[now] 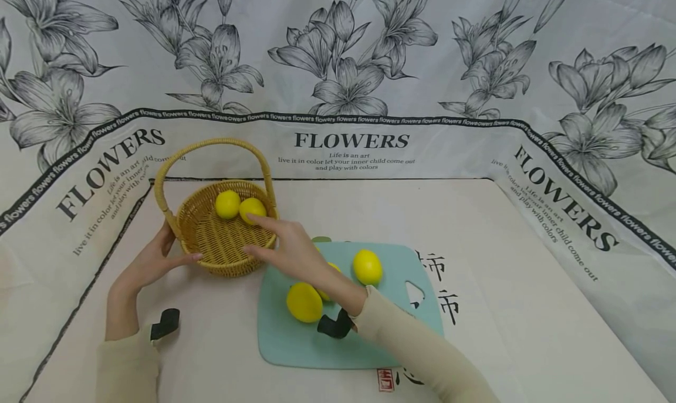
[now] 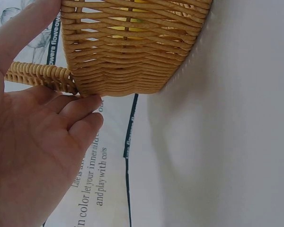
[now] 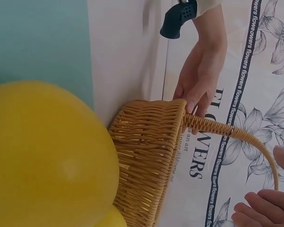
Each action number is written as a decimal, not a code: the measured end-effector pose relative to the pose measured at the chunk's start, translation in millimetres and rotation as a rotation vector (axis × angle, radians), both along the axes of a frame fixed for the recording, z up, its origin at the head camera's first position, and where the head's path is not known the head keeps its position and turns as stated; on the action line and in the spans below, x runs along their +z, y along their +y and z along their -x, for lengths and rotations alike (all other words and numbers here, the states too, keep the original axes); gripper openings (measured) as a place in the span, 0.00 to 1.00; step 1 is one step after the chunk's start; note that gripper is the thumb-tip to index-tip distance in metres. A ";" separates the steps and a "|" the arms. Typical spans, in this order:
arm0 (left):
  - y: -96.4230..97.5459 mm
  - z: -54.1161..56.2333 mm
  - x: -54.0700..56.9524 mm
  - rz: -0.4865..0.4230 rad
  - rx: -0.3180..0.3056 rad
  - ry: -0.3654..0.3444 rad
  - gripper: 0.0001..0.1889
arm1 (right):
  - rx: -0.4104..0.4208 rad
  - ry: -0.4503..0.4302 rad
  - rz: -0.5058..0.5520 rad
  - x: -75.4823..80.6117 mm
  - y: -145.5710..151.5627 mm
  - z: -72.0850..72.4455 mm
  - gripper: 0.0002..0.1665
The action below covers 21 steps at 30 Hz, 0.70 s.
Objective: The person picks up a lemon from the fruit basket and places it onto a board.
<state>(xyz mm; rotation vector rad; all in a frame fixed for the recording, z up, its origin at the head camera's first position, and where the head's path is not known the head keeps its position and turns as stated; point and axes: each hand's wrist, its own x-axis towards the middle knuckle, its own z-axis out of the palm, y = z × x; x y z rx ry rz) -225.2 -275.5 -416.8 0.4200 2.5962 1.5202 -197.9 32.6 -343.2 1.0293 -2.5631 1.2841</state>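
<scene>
A round wicker basket (image 1: 227,262) with a tall handle stands at the left, holding two yellow lemons (image 1: 227,204) near its back wall. My left hand (image 1: 150,265) grips the basket's left side, thumb along the rim; in the left wrist view its fingers (image 2: 85,113) press the outer wall by the handle's base. Over the basket's right edge is my right hand (image 1: 290,247), its thumb and fingers spread apart. One fingertip overlaps the nearer lemon (image 1: 252,210); contact is unclear. In the right wrist view that hand (image 3: 267,208) has nothing between thumb and fingers.
Right of the basket lies a light-blue cutting board (image 1: 296,353) bearing a large yellow fruit (image 1: 304,302), another lemon (image 1: 367,267) and a yellow fruit (image 1: 331,274) partly behind my right forearm. A green thing (image 1: 321,239) shows at the board's back edge. Flower-printed cloth (image 1: 348,148) rises behind.
</scene>
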 end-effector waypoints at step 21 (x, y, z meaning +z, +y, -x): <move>0.7 -0.7 0.8 -0.002 -0.002 0.009 0.59 | -0.072 -0.034 -0.032 6.9 -28.0 23.6 0.35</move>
